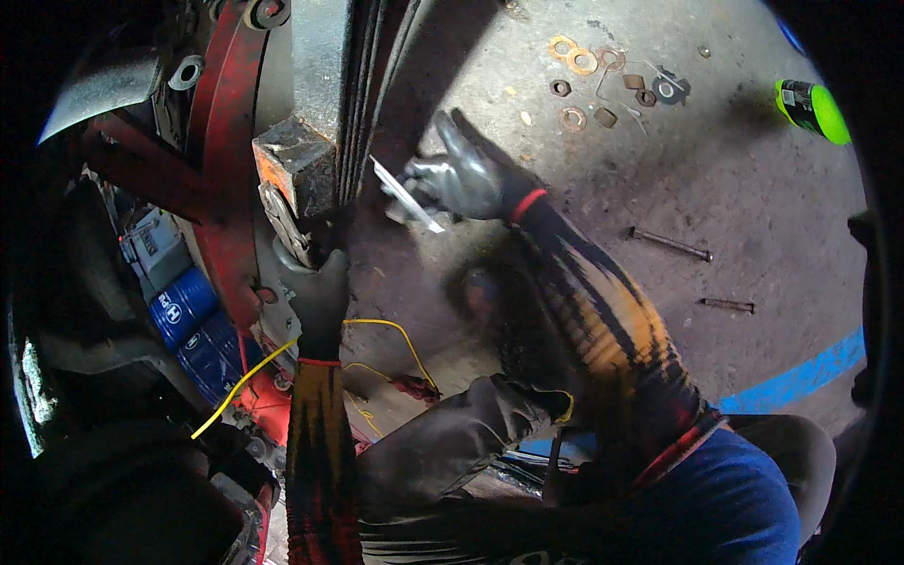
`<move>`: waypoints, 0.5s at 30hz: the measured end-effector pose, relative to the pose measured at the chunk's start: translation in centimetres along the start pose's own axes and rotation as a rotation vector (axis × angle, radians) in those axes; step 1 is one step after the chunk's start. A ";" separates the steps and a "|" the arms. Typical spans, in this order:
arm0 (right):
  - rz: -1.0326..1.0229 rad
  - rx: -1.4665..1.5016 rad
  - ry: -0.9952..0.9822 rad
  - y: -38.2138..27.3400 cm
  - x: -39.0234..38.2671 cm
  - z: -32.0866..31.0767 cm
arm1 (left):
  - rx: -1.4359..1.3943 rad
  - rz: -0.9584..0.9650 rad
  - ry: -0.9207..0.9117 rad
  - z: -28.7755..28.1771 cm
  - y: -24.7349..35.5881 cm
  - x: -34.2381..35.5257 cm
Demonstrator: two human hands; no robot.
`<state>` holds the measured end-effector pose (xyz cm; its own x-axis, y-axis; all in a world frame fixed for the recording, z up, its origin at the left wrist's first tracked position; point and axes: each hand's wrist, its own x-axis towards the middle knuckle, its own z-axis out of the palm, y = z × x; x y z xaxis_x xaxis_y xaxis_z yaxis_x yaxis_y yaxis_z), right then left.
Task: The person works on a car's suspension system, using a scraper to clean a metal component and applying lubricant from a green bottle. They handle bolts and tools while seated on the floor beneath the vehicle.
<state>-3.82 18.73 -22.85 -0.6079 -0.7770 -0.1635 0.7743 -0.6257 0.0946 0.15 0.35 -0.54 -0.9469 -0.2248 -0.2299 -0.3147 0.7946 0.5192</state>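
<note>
In the head view, your right hand [460, 179] pinches a pale stick [407, 196] in its fingertips, left of your palm. That hand is the nearer; your left hand [318, 287] lies lower and farther left, apparently gripping the lower end of a grey metal tool [285, 224] beside the block [306, 169]. The stick's long axis slants from upper left to lower right, its upper end pointing toward the dark rods [363, 104].

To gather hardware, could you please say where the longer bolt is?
On the head view's right, the longer bolt lies on the floor beyond the shorter one.
</note>
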 end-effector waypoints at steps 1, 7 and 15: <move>-0.109 -0.113 -0.008 -0.6 -2.2 -0.3 | -0.051 0.024 -0.002 0.1 0.0 0.1; -0.466 0.281 -0.252 -10.3 -1.5 2.0 | 0.029 0.156 0.064 0.4 0.1 0.1; -0.450 0.234 0.190 -4.9 7.5 2.5 | 0.064 0.022 0.075 0.2 0.6 0.0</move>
<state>-12.64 15.78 -22.09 -0.8112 -0.4160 -0.4110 0.3717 -0.9094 0.1868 0.02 0.96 -0.38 -0.9565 -0.2467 -0.1554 -0.2913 0.8335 0.4695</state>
